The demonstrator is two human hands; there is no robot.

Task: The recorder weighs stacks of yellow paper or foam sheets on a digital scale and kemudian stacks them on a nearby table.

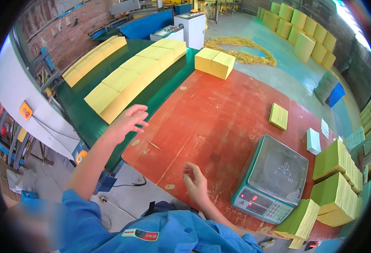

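My left hand (128, 123) is raised at the near edge of the green conveyor belt (79, 110), its fingers apart and nothing in them. Just beyond it runs a long row of yellow paper stacks (130, 74) on the belt. My right hand (195, 182) hovers over the near part of the red table (194, 126), empty, with its fingers loosely bent and apart. To its right stands a digital scale (278, 170) with a bare metal pan and a lit red display.
A shorter row of yellow stacks (94, 59) lies along the belt's far left. Two stacks (214, 63) sit at the table's far corner, and a thin pad (278, 116) lies beyond the scale. More yellow stacks (337, 194) crowd the right edge. Yellow strips (244, 52) litter the floor.
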